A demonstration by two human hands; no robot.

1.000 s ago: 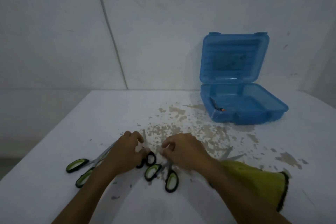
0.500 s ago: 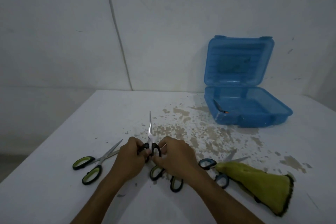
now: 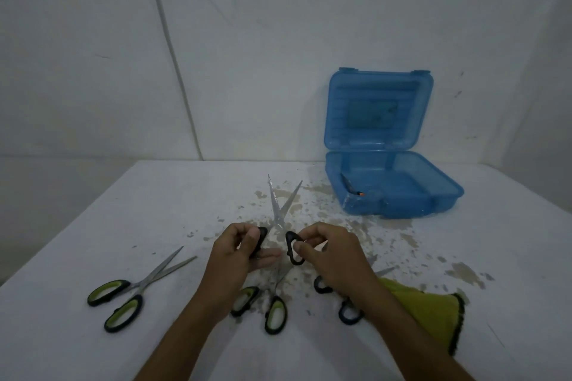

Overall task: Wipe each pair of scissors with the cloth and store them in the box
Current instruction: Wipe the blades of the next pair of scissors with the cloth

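**Scissors cleanup: barely started by the look of it**

Nearest the camera, low in the frame, a green-handled pair [image 3: 272,309] lies on the bench [image 3: 93,226], with another green pair [image 3: 130,294] at lower left. Lower right, the yellow-green cloth [image 3: 427,309] sits flat with a dark-handled pair [image 3: 346,303] touching its edge, partly hidden by the forearm.

Mid-frame, the left hand [image 3: 238,254] and right hand [image 3: 328,250] each have a grip clenched on one loop of the black-handled scissors [image 3: 280,219], blades spread and pointing away.

Further back, right of centre, the blue box [image 3: 396,192] stands open. There's something small inside; can't tell what. So I'd guess four pairs are left and none look wiped yet.
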